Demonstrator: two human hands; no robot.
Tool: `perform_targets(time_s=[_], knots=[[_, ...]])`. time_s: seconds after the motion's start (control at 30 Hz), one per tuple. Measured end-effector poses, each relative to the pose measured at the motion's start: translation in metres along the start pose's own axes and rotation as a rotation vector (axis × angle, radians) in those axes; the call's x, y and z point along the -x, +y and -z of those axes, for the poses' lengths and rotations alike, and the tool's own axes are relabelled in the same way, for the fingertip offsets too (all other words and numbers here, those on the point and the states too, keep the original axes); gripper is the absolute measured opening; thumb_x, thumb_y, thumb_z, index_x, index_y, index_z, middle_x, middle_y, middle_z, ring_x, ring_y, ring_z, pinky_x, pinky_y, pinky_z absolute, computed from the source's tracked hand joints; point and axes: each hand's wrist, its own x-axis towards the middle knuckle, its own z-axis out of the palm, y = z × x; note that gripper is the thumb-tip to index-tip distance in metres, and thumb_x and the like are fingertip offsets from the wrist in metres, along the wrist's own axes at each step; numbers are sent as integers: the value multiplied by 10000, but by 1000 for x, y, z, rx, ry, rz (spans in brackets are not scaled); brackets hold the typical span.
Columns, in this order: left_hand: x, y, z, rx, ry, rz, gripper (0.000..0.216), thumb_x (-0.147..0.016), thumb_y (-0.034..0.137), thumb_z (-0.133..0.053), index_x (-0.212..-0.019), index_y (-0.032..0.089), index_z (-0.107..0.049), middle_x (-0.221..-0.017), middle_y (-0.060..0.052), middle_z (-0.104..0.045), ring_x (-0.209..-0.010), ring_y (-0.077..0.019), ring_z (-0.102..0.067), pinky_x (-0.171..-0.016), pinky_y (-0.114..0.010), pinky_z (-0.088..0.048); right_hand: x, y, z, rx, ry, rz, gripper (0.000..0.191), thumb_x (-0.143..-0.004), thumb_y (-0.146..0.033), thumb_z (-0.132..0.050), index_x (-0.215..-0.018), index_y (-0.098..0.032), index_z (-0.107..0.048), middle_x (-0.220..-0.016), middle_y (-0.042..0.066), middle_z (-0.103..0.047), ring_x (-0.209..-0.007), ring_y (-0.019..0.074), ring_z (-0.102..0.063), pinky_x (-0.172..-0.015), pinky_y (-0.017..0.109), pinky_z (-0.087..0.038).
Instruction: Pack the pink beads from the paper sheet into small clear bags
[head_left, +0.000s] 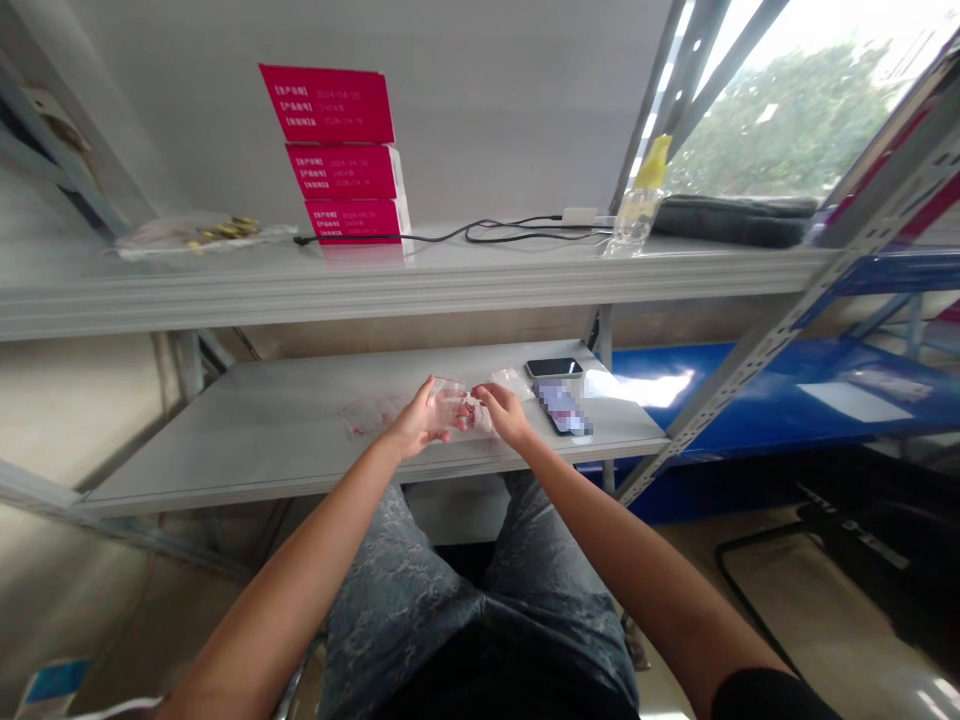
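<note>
My left hand point(416, 420) is closed on a small clear plastic bag point(448, 398), held just above the grey lower shelf point(247, 420). Close to the bag's right side, my right hand point(504, 412) has its thumb and fingers drawn together in a pinch. Small dark red pieces point(470, 410) show between the two hands; too little shows to tell their kind. To the left of my left hand lie more clear bags point(367, 412) with reddish bits inside. Another crumpled clear bag point(513, 381) rests behind my right hand.
Two phones, a dark one point(553, 368) and a lit one point(561, 406), lie right of my hands. The upper shelf point(450, 285) carries stacked red boxes point(352, 170), a black cable point(480, 230), a yellow-topped spray bottle point(636, 205) and a dark pouch point(731, 220). A metal post point(720, 370) stands at right.
</note>
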Motion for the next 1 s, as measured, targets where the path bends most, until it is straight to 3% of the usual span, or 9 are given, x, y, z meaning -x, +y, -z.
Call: perform_targets(time_s=[0.07,0.17,0.33,0.53,0.6,0.7,0.83,1.0], knots=[[1,-8,-4,42,-40,24,810,-911,810,-272,-1278,191,-642,-1151,-163,-740,-806,-237,-741,-436,-223,-431,0,-8,-1,-92,-93,-26,450,-956,-593,-525,-1001,-183,-705,-928,64,-730,-891,218,-680,-835,352,-550],[0,-21,-8,68,-56,19,799,-913,811,-299,-1273,188,-645,-1122,-172,-752,-849,-277,-757,-446,-242,-462,-1,-17,-3,-162,-155,-77,420,-887,-601,-625,-906,-186,-688,-769,20,-676,-711,173,-631,-694,308,-544],[-5,-44,-6,6,96,-105,498,-886,577,-650,-1184,179,-669,-1169,-169,-748,-955,-291,-753,-535,-270,-556,-11,-17,0,-246,-109,-120,396,-818,-589,-696,-836,-196,-648,-749,8,-654,-652,143,-604,-652,290,-552],[5,-47,5,-198,99,-199,478,-887,599,-622,-1021,150,-718,-1091,-169,-769,-842,-246,-744,-588,-288,-555,-46,0,26,-102,-2,-147,394,-868,-582,-635,-927,-193,-645,-744,41,-697,-640,159,-653,-623,291,-552],[11,-42,18,-349,189,-276,461,-881,595,-621,-994,162,-733,-1042,-139,-776,-816,-226,-720,-621,-293,-555,-62,9,42,126,25,-163,359,-914,-531,-594,-1000,-185,-638,-748,48,-713,-625,155,-660,-601,278,-539],[17,-31,48,-505,362,-367,439,-889,582,-593,-981,178,-739,-1012,-115,-777,-862,-230,-714,-718,-314,-565,-81,22,70,278,-15,-188,261,-875,-405,-686,-977,-167,-654,-673,38,-698,-558,156,-634,-565,274,-504],[24,-17,100,-656,591,-415,415,-875,551,-596,-1017,185,-729,-1051,-118,-781,-970,-252,-719,-865,-347,-554,-91,34,94,473,-66,-159,166,-774,-203,-772,-917,-179,-691,-615,11,-667,-622,194,-649,-681,307,-498],[33,-10,153,-828,797,-363,381,-875,511,-572,-982,183,-733,-1050,-120,-778,-992,-265,-718,-937,-373,-529,-95,36,99,686,-55,-76,292,-798,-201,-751,-1082,-179,-689,-897,100,-730,-881,269,-672,-816,358,-489]])
